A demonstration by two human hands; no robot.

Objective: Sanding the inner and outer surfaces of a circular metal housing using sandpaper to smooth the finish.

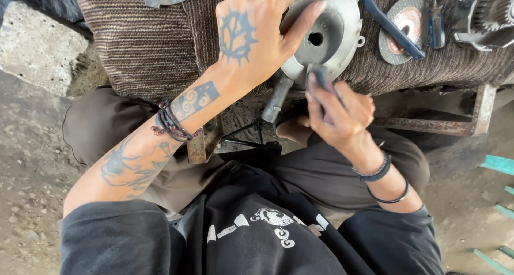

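Soft, even daylight, fairly bright; faint shadows under the table (428, 126); sharp centre, slight blur and stretching toward the edges.

You sit above a dusty dirt floor (32, 146) strewn with small stones. A brown striped cloth (144, 44) covers the rusty metal bench (428, 126) before you, a rough concrete block (35, 47) sits nearby, daylight falling evenly.

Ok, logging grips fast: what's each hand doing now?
Left hand: closed on the round metal cover.
Right hand: pinching a small dark pad.
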